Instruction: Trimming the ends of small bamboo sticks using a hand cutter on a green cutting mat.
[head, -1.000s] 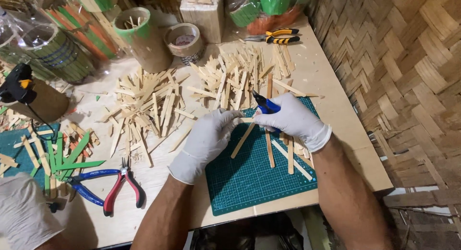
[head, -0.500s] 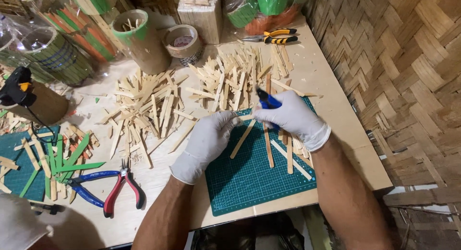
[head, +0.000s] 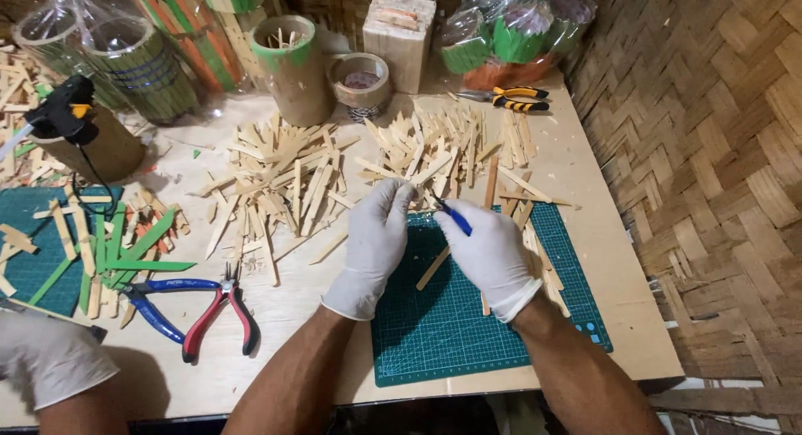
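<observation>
Presently: left hand (head: 378,239) pinches a bamboo strip (head: 415,203) steady, right hand (head: 491,253) closed on blue-handled cutter (head: 451,217), over green cutting mat (head: 468,326) protecting the desk (head: 276,351).

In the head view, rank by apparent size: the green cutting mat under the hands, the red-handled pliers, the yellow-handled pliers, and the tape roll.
1. green cutting mat
2. red-handled pliers
3. yellow-handled pliers and tape roll: these two look alike in area, and both sit farther from the camera, so their order is unsure.
</observation>
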